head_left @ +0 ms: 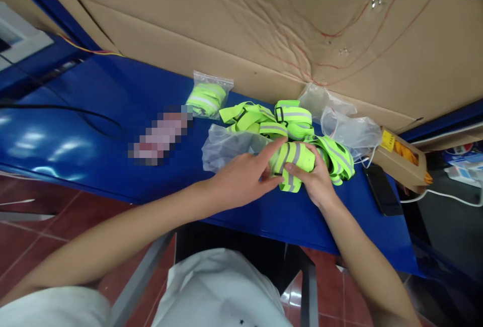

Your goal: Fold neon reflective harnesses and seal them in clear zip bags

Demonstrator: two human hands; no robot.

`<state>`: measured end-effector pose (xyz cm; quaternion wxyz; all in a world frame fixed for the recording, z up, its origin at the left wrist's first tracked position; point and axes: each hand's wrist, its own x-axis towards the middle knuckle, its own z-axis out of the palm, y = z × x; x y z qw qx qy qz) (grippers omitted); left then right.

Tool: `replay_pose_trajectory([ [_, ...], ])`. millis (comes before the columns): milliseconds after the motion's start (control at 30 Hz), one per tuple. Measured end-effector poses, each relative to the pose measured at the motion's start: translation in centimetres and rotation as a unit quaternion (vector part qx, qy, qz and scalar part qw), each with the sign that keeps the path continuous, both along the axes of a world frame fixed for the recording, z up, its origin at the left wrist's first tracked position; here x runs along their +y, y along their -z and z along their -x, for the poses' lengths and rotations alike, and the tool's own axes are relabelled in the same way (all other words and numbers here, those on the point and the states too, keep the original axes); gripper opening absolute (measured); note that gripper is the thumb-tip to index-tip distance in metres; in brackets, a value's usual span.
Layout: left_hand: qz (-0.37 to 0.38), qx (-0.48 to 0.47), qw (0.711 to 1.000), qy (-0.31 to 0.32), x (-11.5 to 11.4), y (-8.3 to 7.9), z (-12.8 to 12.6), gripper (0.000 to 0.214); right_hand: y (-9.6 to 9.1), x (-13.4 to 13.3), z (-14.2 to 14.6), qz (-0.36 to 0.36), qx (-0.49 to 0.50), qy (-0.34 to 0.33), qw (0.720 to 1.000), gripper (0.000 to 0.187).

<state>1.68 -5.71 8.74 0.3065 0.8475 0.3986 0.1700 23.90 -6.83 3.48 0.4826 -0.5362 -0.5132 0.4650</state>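
A folded bundle of neon-yellow reflective strap (pixel 295 158) with grey stripes is held over the front part of the blue table. My right hand (pixel 317 178) grips its right side, the thumb lying across the front. At its left edge, my left hand (pixel 243 178) closes fingers and thumb on the bundle. A clear plastic bag (pixel 222 146) lies behind my left hand, partly hidden by it. Just beyond my hands are several more reflective straps (pixel 294 118), some loosely folded and with black buckles. More strap (pixel 339 161) lies right of my right hand.
A zip bag with a folded strap (pixel 207 98) stands against the cardboard panel (pixel 169 40). Empty plastic bags (pixel 350 128), a black phone (pixel 383 190) and a cardboard box (pixel 400 161) are at the right. A blurred-out item (pixel 160 138) and black cables (pixel 56 107) lie left.
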Motion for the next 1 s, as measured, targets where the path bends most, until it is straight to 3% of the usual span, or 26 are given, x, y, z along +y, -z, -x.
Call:
replay_pose_trajectory([
  [67, -0.079, 0.045, 0.995, 0.049, -0.1, 0.6, 0.9, 0.073, 0.1, -0.3, 0.0, 0.008, -0.024, -0.001, 1.000, 0.060],
  [133, -0.200, 0.085, 0.971, 0.096, 0.1, 1.1, 2.0, 0.074, 0.1, -0.5, 0.1, 0.006, -0.050, -0.007, 0.999, 0.058],
  [233, -0.299, 0.115, 0.942, 0.104, 1.0, 2.0, 3.3, 0.105, 0.1, -0.7, 0.5, 0.006, -0.080, -0.016, 0.997, 0.056],
  [333, -0.299, 0.135, 0.940, 0.093, 2.4, 3.0, 3.6, 0.124, 0.3, -0.8, 1.0, 0.011, -0.096, -0.017, 0.995, 0.060],
  [433, -0.293, 0.128, 0.941, 0.108, 3.6, 3.6, 2.6, 0.117, 0.7, -0.7, 1.2, -0.001, -0.076, -0.001, 0.997, 0.060],
  [633, -0.291, 0.023, 0.952, 0.091, 4.9, 4.2, 0.1, 0.117, 1.1, -0.9, 0.8, -0.058, -0.030, 0.104, 0.992, 0.065],
  [833, -0.277, -0.010, 0.954, 0.112, 4.7, 5.8, 0.1, 0.128, 1.0, -1.1, 1.2, -0.022, 0.041, 0.088, 0.995, 0.061],
  [1000, -0.327, 0.036, 0.938, 0.111, 4.3, 5.8, 0.7, 0.114, 0.3, -1.5, 1.7, -0.033, -0.087, 0.057, 0.994, 0.053],
])
